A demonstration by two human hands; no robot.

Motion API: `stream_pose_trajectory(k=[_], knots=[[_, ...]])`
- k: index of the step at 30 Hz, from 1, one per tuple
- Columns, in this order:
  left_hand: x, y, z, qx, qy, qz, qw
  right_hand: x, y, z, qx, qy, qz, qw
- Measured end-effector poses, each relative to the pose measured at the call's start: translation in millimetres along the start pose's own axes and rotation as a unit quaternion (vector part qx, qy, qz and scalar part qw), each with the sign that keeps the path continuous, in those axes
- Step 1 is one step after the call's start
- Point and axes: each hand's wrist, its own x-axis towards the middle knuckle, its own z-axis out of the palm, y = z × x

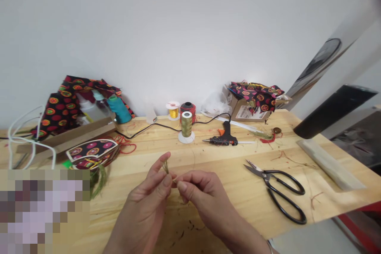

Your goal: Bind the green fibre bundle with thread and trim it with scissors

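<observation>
My left hand [149, 196] pinches a small bundle of olive-green thread [166, 165] between thumb and fingers, its loose ends sticking up above the thumb. Close beside it, my right hand [205, 196] is closed in a pinch on what looks like a strand of the same thread, running between the two hands. Behind them stands a spool of olive-green thread [187, 125] on a white base. To the right, black-handled scissors [269, 180] lie partly open on the wooden table [232, 168].
A black glue gun [225, 137] with a cord lies beyond the hands. Yellow thread [173, 110] and red thread [192, 108] stand near the wall. A patterned fabric piece [92, 151] and a teal cone of thread [119, 110] are left; a cardboard box [248, 112] and black tube [330, 113] right.
</observation>
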Motion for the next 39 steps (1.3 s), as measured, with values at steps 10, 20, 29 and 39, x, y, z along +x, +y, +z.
stream_pose_trajectory(k=[10, 20, 29, 39], knots=[[7.5, 5.2, -4.0, -0.106, 0.005, -0.056, 0.993, -2.2, 3.1, -19.1, -0.135, 0.054, 0.043, 0.988], [13.0, 15.0, -7.9, -0.123, 0.061, -0.034, 0.99, -3.2, 1.5, -45.7, -0.203, 0.1, 0.042, 0.973], [20.0, 13.9, -28.6, 0.015, 0.049, -0.056, 0.997, -3.3, -8.2, -50.7, -0.289, 0.094, -0.008, 0.953], [-2.0, 15.0, -12.8, 0.352, -0.034, 0.309, 0.883, -9.2, -35.4, -37.4, -0.448, -0.03, -0.092, 0.889]])
